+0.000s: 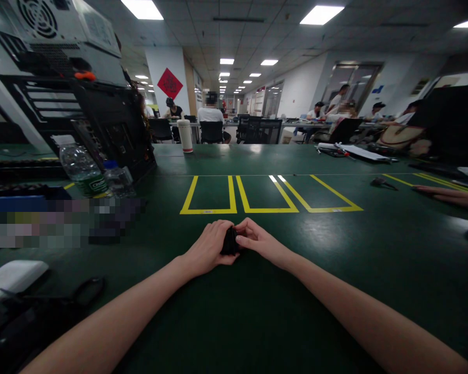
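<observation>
Between my two hands is a small black object [230, 242], low over the green table [265, 291]; its kind I cannot make out. My left hand [209, 244] wraps round it from the left, fingers over the top and thumb below. From the right, my right hand [257, 240] grips its edge with thumb and bent fingers. Much of the object is hidden by the fingers. Just beyond the hands, yellow tape outlines [208, 211] mark several areas on the table.
At the left stand a computer case [117, 124], a large plastic bottle [80, 166] and a smaller bottle [119, 179]. A white tumbler [185, 136] is at the far edge. Papers [359, 151] lie back right. Another person's hand [448, 195] rests at the right. Black cables [42, 317] lie front left.
</observation>
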`<state>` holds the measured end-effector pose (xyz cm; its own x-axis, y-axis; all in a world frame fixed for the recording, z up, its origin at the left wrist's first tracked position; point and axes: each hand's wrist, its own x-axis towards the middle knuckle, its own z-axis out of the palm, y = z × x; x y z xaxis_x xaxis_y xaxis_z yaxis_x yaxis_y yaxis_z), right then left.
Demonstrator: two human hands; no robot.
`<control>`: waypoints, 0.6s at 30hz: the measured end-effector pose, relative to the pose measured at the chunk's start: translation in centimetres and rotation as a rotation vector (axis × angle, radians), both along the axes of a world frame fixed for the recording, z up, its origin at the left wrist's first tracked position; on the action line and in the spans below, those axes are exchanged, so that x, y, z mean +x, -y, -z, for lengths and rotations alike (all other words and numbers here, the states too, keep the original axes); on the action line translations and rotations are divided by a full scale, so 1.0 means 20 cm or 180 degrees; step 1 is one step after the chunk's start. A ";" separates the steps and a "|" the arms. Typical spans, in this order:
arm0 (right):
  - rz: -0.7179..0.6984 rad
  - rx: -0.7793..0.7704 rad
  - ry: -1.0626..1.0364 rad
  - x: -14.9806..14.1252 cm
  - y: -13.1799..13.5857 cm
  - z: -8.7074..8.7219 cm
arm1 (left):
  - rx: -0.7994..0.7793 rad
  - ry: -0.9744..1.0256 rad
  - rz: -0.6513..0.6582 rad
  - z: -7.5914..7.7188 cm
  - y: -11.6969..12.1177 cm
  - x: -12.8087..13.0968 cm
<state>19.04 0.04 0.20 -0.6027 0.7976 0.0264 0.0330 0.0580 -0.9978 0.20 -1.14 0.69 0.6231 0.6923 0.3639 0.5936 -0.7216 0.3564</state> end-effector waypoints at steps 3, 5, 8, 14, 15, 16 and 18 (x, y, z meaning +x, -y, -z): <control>0.0135 0.0036 0.0065 -0.01 -0.01 0.02 | 0.0004 0.0000 0.0014 0.01 0.00 0.00; 0.0152 0.0011 0.0089 -0.01 -0.02 0.03 | 0.0021 0.0028 -0.0017 0.02 -0.01 0.00; 0.0032 -0.0045 0.0037 0.00 -0.03 0.03 | 0.0078 0.0048 -0.0049 0.03 -0.01 0.00; -0.0272 -0.0019 -0.0152 0.02 -0.02 0.01 | 0.0094 0.0023 -0.0012 0.04 -0.02 0.00; -0.0279 -0.0002 -0.0162 0.02 -0.02 0.00 | 0.0095 0.0036 -0.0015 0.04 -0.02 0.00; -0.0267 0.0008 -0.0155 0.01 -0.01 0.00 | 0.0095 0.0057 -0.0024 0.04 -0.02 0.00; -0.0150 0.0059 -0.0126 0.01 0.00 0.00 | 0.0055 0.0074 -0.0020 0.03 -0.01 0.00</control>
<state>19.16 0.11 0.16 -0.6377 0.7675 0.0654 -0.0096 0.0770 -0.9970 0.22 -0.85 0.08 0.6100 0.6897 0.3901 0.5899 -0.7240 0.3576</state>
